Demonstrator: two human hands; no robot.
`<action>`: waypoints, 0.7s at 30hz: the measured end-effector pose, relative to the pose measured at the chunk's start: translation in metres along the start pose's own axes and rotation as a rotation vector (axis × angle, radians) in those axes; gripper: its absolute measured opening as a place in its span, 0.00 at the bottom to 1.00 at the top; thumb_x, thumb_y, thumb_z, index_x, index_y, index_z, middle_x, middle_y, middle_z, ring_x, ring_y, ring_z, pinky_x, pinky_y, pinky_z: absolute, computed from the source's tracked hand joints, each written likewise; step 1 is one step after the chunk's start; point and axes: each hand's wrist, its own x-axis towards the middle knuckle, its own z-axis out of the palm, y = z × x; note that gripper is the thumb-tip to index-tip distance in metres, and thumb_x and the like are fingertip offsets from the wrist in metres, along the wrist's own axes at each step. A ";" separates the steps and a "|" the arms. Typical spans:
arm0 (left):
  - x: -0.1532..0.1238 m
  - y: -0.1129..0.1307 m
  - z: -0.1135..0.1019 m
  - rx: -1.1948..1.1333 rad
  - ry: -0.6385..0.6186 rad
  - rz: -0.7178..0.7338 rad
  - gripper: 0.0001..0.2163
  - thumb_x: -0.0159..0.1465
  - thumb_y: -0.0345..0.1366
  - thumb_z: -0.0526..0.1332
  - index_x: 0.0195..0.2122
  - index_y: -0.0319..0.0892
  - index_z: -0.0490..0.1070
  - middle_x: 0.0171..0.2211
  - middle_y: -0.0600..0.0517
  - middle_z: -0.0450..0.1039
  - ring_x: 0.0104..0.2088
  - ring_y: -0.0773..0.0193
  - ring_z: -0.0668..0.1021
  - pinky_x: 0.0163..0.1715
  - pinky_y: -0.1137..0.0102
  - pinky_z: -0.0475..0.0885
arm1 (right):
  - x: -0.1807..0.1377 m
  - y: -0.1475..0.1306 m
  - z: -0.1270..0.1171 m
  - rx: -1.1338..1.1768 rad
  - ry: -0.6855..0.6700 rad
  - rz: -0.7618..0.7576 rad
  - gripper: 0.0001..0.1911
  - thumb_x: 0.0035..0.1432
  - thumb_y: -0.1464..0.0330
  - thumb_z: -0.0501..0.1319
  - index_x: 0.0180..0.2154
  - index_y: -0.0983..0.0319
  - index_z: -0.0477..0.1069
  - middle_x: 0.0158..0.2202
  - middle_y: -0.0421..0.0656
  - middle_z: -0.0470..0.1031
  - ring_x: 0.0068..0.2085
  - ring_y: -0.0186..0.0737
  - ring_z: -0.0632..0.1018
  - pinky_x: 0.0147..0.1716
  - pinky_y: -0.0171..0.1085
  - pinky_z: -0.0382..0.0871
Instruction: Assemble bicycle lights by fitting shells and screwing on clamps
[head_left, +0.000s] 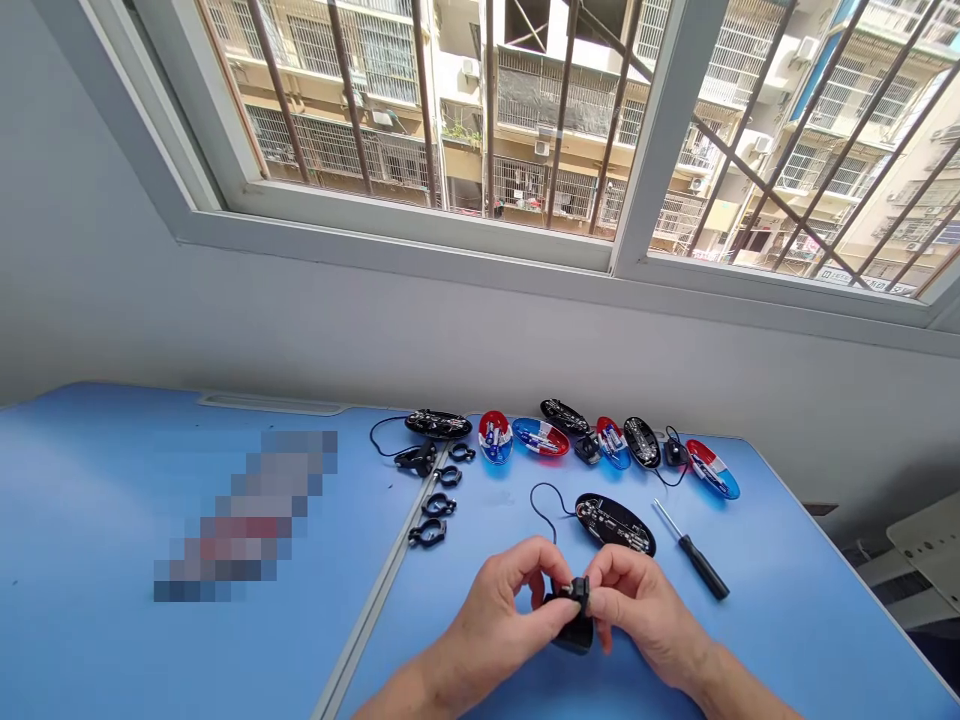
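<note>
Holding: the left hand (499, 610) and the right hand (645, 605) both grip a small black plastic part (577, 628), pinched between thumbs and fingertips, low in the middle of the view.
Part: blocky, matte and dark; fingers cover most of it, so its finer shape cannot be told, nor whether it touches the surface (150, 640) below.
Beyond the hands: a black oval circuit board (615, 522), glossy, with small components on it and a thin black wire (541, 495) looping off its left end.
Right of the board: a screwdriver (694, 552) with a slim metal shaft and a black handle, lying slanted.
Left of the hands: four black clamp rings (439, 505) in a line just beside the seam strip (379, 605).
Far row: oval lens covers (541, 437), translucent red and blue with white bands, lying among more black oval boards, small black boxes and wires.
Surface: two smooth blue tabletops joined by the pale metal strip; a pixelated patch (247, 520) sits on the left one.
Room: a flat grey wall (300, 330) under a white-framed window (645, 150) with rust-brown bars; sunlit apartment blocks stand outside.
</note>
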 end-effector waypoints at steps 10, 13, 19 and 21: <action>0.000 0.000 0.001 -0.033 0.000 -0.040 0.01 0.51 0.31 0.60 0.26 0.42 0.70 0.26 0.56 0.71 0.26 0.66 0.70 0.29 0.72 0.66 | -0.003 -0.003 0.003 -0.129 0.053 -0.047 0.20 0.46 0.54 0.71 0.28 0.63 0.69 0.19 0.34 0.66 0.19 0.27 0.66 0.19 0.28 0.64; 0.000 0.000 0.000 -0.088 -0.026 -0.067 0.02 0.50 0.32 0.60 0.26 0.41 0.69 0.27 0.55 0.71 0.28 0.65 0.71 0.30 0.71 0.66 | -0.003 0.001 0.000 -0.153 0.038 -0.051 0.19 0.47 0.54 0.70 0.31 0.62 0.71 0.22 0.35 0.68 0.21 0.27 0.67 0.19 0.28 0.64; 0.001 0.004 0.000 -0.118 0.004 -0.094 0.03 0.49 0.33 0.62 0.25 0.41 0.69 0.27 0.54 0.71 0.28 0.65 0.70 0.30 0.71 0.65 | -0.002 0.007 -0.006 -0.194 -0.004 -0.083 0.20 0.49 0.52 0.67 0.32 0.62 0.73 0.22 0.36 0.67 0.20 0.28 0.66 0.19 0.29 0.65; 0.000 0.004 0.001 -0.117 0.006 -0.088 0.03 0.49 0.33 0.62 0.25 0.41 0.70 0.27 0.53 0.71 0.28 0.65 0.70 0.30 0.71 0.65 | -0.002 0.007 -0.007 -0.226 -0.018 -0.087 0.20 0.51 0.51 0.66 0.33 0.61 0.73 0.23 0.37 0.67 0.22 0.29 0.66 0.20 0.30 0.66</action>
